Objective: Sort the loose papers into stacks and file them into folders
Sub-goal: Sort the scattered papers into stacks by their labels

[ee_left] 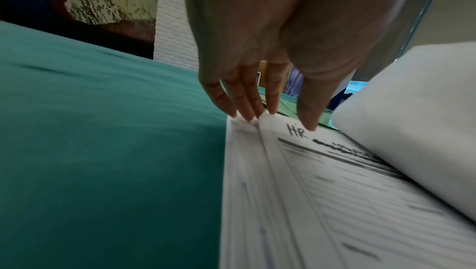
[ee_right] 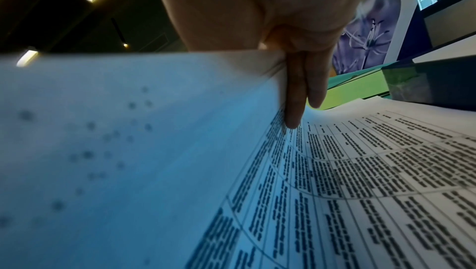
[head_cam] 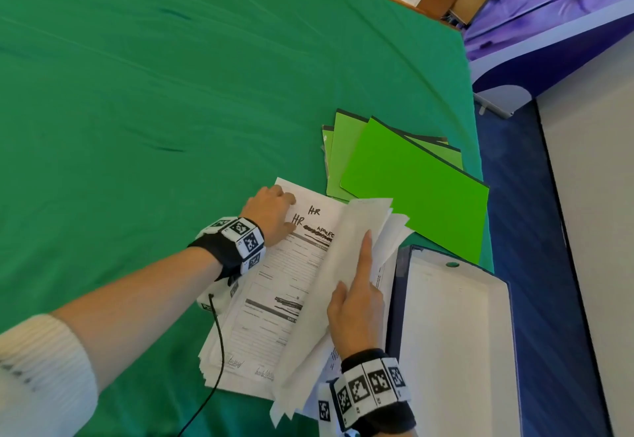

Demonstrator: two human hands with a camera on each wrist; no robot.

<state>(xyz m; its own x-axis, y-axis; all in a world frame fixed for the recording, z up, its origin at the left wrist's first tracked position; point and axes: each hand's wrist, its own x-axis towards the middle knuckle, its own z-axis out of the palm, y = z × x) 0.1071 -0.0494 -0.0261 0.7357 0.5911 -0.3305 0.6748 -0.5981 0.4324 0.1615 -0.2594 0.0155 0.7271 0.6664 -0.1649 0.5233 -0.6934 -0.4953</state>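
Observation:
A stack of printed forms (head_cam: 271,299) lies on the green cloth, its top sheet marked "HR" by hand. My left hand (head_cam: 272,212) presses straight fingertips (ee_left: 247,110) on the far left corner of that stack (ee_left: 322,202). My right hand (head_cam: 356,285) holds a bundle of lifted sheets (head_cam: 332,258) turned up to the right, index finger stretched along the top and other fingers (ee_right: 298,94) underneath. Below the raised bundle (ee_right: 128,131) lies a sheet with a printed table (ee_right: 373,171). Several bright green folders (head_cam: 411,179) lie fanned just beyond the papers.
An open dark blue box file (head_cam: 398,282) with a white inside sits at the table's near right corner, touching the papers. The green table cloth (head_cam: 171,93) stretches left and far. A black cable (head_cam: 219,344) hangs from my left wristband across the stack. The table's right edge drops to blue floor (head_cam: 535,231).

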